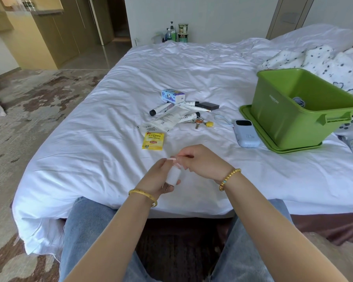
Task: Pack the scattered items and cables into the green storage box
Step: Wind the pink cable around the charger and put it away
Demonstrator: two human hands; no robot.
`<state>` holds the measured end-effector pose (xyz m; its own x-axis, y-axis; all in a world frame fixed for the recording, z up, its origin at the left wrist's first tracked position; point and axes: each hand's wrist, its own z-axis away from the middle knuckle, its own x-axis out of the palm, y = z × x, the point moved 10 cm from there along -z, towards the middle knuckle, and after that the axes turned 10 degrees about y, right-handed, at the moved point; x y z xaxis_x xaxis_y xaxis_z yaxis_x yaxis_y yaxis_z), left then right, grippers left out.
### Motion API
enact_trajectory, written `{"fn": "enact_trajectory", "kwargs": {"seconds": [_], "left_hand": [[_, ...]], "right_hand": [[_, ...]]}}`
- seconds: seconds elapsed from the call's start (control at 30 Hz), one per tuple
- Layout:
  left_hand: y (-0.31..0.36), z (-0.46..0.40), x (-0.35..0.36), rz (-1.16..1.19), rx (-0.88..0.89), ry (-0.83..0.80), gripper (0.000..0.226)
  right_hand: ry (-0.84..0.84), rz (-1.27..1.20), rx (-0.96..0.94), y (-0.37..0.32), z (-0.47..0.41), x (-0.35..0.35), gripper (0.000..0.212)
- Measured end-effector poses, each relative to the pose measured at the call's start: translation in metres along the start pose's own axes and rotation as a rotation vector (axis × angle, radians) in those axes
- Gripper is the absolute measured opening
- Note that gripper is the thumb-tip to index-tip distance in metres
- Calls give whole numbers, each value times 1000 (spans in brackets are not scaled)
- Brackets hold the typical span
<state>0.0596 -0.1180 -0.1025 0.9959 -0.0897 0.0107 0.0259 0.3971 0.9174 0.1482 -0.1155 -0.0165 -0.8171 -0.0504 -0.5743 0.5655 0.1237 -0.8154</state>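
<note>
White bottle (173, 175); cable (299, 102) in green box (281, 123)

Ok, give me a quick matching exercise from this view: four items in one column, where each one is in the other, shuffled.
Items:
1. small white bottle
2. yellow tea sachet
3. blue power bank
4. coiled cable

Places:
A. inside the green storage box
B. held in the left hand, with the right hand at its top
C. on the sheet beside the box's lid
D. on the sheet nearest the hands

Pairs: 1-B, 2-D, 3-C, 4-A
</note>
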Motion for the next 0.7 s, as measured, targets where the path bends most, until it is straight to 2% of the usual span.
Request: {"fn": "enact_trajectory", "kwargs": {"seconds": [0.13, 0.3, 0.37, 0.47, 0.57, 0.7], "left_hand": [[-1, 6, 8, 266, -57, -140, 18], [8, 8, 5, 466, -31, -194, 28], [9, 8, 5, 458, -30, -204, 35], [10, 8, 4, 268, 46, -170, 50], [14, 9, 2, 145, 133, -156, 38], [13, 7, -1, 167, 104, -165, 29]], "right_hand": [[19, -77, 20, 5, 6, -3, 21], [-15, -38, 16, 11, 9, -2, 20], [-22, -16, 30, 15, 8, -1, 19], [-113, 7, 75, 22, 11, 2, 17], [-263, -10, 142, 35, 17, 11, 23], [-281, -88, 273, 57, 16, 8, 18]]}}
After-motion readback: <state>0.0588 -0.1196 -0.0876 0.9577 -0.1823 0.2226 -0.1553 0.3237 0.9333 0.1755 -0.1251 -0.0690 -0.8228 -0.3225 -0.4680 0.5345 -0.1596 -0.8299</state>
